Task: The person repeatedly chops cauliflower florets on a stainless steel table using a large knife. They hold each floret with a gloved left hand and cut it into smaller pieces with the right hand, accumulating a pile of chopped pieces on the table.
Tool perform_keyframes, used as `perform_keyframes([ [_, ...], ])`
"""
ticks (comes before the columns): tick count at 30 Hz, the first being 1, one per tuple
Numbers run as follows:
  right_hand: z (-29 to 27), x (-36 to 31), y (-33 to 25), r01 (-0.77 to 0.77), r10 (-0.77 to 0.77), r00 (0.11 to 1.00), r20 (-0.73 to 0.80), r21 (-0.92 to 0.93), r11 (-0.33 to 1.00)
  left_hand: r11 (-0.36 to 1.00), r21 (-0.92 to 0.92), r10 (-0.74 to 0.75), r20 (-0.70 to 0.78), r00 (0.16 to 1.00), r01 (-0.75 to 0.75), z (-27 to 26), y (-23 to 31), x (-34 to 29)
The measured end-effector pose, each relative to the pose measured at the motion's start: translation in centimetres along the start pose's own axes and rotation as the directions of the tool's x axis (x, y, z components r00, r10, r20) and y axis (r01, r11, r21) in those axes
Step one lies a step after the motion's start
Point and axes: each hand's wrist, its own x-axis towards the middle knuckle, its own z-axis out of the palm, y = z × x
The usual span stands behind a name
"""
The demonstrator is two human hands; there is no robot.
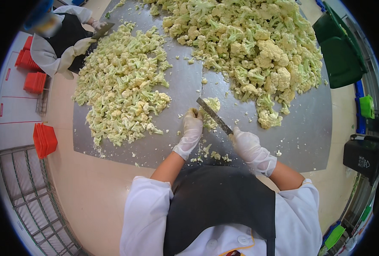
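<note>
My left hand (192,131), in a whitish glove, is closed with its fingers curled against a cauliflower piece (214,103). My right hand (249,147), gloved too, grips a knife (217,117) by its handle. The dark, straight blade slants up to the left across the cauliflower piece and hides part of it. Whether the edge has entered the piece, I cannot tell. Several small cut florets (215,155) lie on the metal table (184,72) between my wrists, close to my black apron (219,196).
A heap of small florets (121,85) covers the table's left; larger cauliflower pieces (257,47) are piled far right. At the far left a co-worker's gloved hand (99,26) holds a knife (104,30). Red baskets (44,140) stand left, a green bin (341,53) and black bin (362,155) right.
</note>
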Motion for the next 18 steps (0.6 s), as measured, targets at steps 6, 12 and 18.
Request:
perform_keyframes([
  [6,3.1,2.5,-0.7,-0.042,0.046,0.999,0.027,-0.115,0.992,0.961,0.193,0.210,-0.041,0.977,-0.198,0.0,1.3,-1.2],
  [12,1.7,0.7,1.4,-0.023,0.040,0.992,-0.122,0.138,0.990,0.922,0.270,0.296,-0.028,0.955,-0.278,-0.4,1.4,-1.8],
  [18,0.0,-1.6,2.9,-0.108,0.129,0.968,-0.213,0.112,0.988,0.768,0.328,0.545,0.118,0.830,-0.550,0.3,1.7,0.4],
])
